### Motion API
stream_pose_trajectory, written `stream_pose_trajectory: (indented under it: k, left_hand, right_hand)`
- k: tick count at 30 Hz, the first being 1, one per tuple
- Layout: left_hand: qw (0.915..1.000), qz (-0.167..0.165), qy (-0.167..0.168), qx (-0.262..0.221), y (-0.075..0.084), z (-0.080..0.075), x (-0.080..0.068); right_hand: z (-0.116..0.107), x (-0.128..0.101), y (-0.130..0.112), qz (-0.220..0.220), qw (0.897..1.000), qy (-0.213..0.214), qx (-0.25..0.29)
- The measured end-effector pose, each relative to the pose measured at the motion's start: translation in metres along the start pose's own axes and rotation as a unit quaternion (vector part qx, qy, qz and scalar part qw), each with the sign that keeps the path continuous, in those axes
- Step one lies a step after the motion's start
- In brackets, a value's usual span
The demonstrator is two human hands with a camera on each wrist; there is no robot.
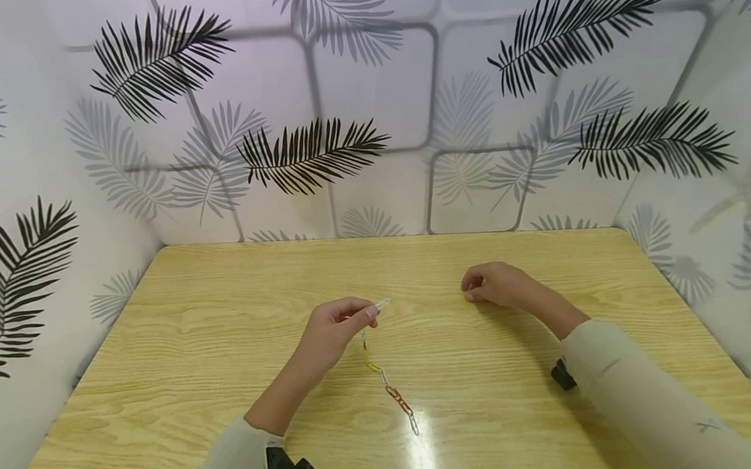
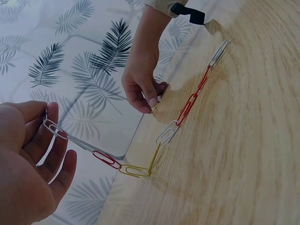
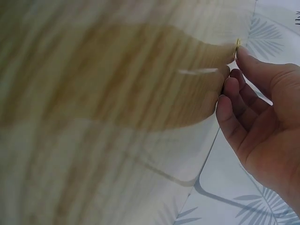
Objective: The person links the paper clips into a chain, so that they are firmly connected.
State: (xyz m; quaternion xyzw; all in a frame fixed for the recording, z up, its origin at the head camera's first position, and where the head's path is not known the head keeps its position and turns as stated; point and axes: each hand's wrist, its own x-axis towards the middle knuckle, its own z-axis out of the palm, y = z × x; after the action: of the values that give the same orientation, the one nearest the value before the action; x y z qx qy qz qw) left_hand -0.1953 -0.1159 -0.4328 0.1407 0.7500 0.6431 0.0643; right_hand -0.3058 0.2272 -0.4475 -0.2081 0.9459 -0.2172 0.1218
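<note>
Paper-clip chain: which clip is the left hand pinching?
The white wire paper clip at the raised end of the coloured paper-clip chain, held by the left hand. The red clip linked next hangs free.

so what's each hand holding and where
The left hand pinches the paper clip chain by its top white clip. The right hand pinches a small yellowish clip at the table.
</note>
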Motion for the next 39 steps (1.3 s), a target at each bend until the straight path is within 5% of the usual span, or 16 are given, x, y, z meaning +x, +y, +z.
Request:
stream_pose_trajectory:
  k: [7, 21, 30, 39]
  left_hand:
    - [0.9999, 0.008, -0.001, 0.007, 0.001, 0.001, 0.000]
    - [0.9998, 0.011, -0.012, 0.009, -0.001, 0.004, -0.001]
    - [0.9994, 0.013, -0.025, 0.019, 0.004, 0.007, -0.003]
    - [0.9988, 0.020, -0.032, 0.033, 0.005, 0.010, -0.005]
  right_hand:
    - [-0.001, -0.003, 0.000, 0.007, 1.000, -0.001, 0.007]
    - [0.002, -0.012, -0.002, -0.022, 0.987, -0.022, 0.157]
    - [0.014, -0.036, -0.045, -0.037, 0.958, 0.038, 0.281]
    - [0.032, -0.048, -0.099, -0.017, 0.912, 0.080, 0.402]
